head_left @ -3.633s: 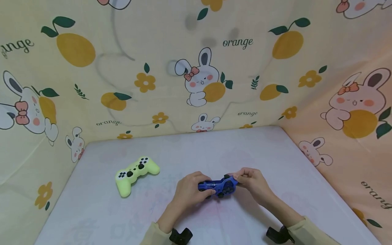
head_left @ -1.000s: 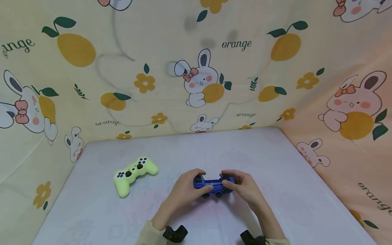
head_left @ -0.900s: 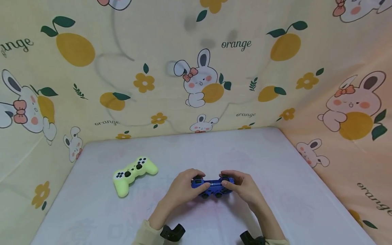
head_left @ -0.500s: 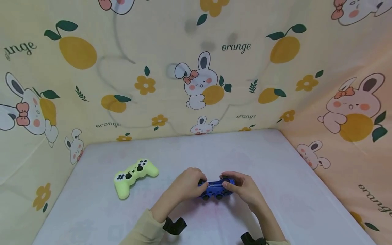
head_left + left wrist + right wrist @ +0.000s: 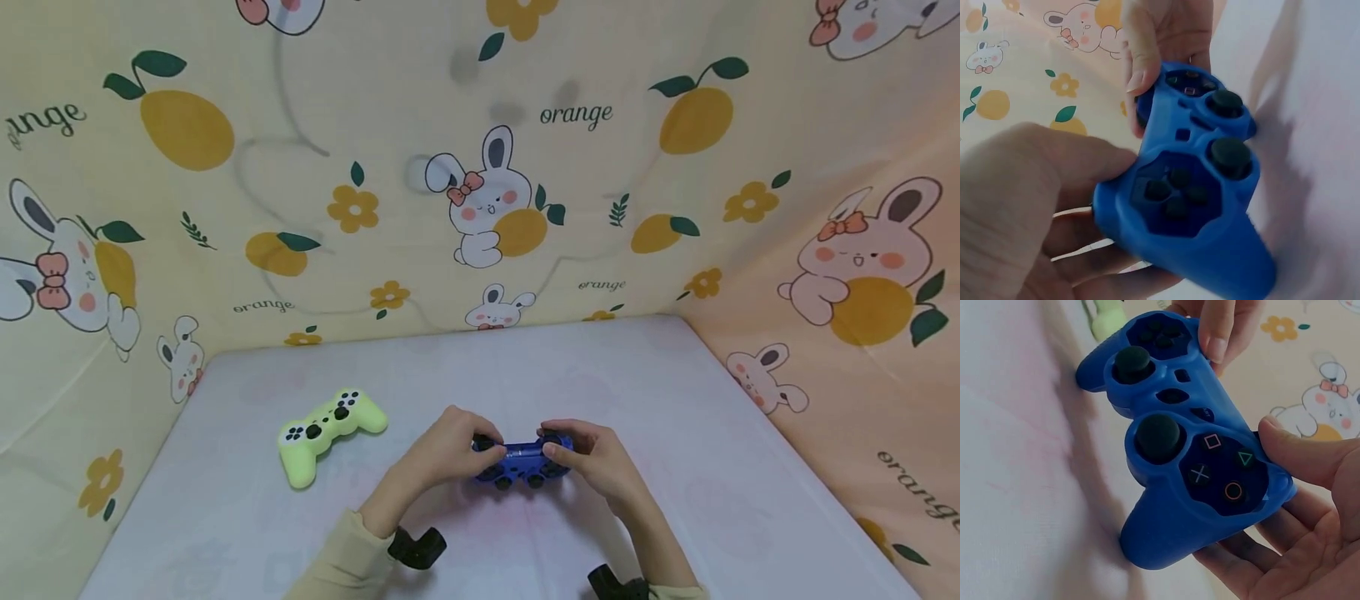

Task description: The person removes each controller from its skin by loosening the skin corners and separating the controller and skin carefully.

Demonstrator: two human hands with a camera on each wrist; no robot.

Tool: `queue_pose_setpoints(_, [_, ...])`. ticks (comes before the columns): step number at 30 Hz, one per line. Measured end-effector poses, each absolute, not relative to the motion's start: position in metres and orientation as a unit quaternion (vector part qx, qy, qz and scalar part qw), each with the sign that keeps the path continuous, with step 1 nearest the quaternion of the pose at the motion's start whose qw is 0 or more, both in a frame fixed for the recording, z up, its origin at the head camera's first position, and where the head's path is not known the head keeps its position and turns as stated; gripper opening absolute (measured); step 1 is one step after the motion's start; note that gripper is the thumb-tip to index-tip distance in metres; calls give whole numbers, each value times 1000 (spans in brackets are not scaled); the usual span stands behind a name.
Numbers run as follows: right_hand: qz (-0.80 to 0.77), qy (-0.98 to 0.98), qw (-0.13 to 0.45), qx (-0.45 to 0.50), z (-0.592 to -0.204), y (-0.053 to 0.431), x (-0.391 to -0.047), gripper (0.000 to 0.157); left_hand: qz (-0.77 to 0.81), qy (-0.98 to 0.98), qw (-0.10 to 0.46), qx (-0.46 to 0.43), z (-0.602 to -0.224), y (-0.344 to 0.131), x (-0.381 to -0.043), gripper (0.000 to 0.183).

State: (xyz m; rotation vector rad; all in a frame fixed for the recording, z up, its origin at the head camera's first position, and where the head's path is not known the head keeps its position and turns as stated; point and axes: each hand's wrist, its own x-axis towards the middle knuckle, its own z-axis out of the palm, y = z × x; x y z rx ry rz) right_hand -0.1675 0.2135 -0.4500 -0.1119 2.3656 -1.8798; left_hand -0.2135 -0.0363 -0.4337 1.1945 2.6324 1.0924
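A game controller in a blue silicone sleeve (image 5: 525, 463) is held up between both hands over the table, its face tilted toward the table's near side. My left hand (image 5: 456, 446) grips its left end, thumb along the top edge and fingers behind and below. At the other end my right hand (image 5: 592, 458) holds it the same way, thumb on the top edge. In the right wrist view the blue controller (image 5: 1179, 444) shows its symbol buttons and black thumbsticks; the left wrist view shows the direction buttons (image 5: 1175, 194) close up.
A pale green silicone-covered controller (image 5: 330, 429) lies on the white-covered table (image 5: 247, 517) to the left. Behind and at both sides hangs a cream cloth (image 5: 420, 100) printed with rabbits and oranges. Black wrist cameras (image 5: 418, 548) sit at both wrists.
Earlier the controller was angled with the right fingers at its right corner; now both hands hold its ends level. The left hand has shifted its grip along the left end, its forearm swinging outward.
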Motion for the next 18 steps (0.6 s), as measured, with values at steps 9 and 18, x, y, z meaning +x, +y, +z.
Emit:
queue_pose_setpoints(9, [-627, 776, 61, -35, -452, 212, -167, 39, 368, 861, -92, 338, -443, -27, -197, 7])
queue_pose_setpoints(18, [-620, 782, 46, -45, -446, 210, -167, 37, 421, 856, -157, 256, -451, -16, -183, 7])
